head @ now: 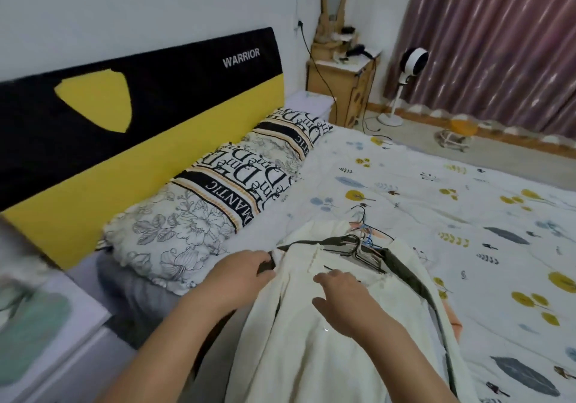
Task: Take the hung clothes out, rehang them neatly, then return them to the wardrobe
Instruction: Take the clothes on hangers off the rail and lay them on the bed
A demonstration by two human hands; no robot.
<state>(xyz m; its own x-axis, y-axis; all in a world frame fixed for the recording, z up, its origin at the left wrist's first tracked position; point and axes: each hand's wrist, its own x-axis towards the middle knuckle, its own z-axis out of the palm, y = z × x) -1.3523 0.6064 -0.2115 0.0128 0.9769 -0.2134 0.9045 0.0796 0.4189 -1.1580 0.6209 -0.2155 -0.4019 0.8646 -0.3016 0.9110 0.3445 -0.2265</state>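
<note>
A stack of clothes on hangers lies on the bed (436, 184). On top is a cream white garment (299, 340); a dark olive garment (411, 281) and a peach one (453, 315) peek out beneath it. Several wire hangers (363, 240) bunch together at the collars, hooks pointing toward the pillows. My left hand (246, 273) pinches the left shoulder of the stack, fingers curled on the dark fabric edge. My right hand (343, 296) rests on the cream garment just below its collar, fingers spread and relaxed.
Two patterned pillows (224, 203) lie against the black and yellow headboard (93, 141). A white cabinet (46, 340) stands at my left. Beyond the bed are a wooden nightstand (343, 84), a standing fan (405, 72) and pink curtains (498, 44).
</note>
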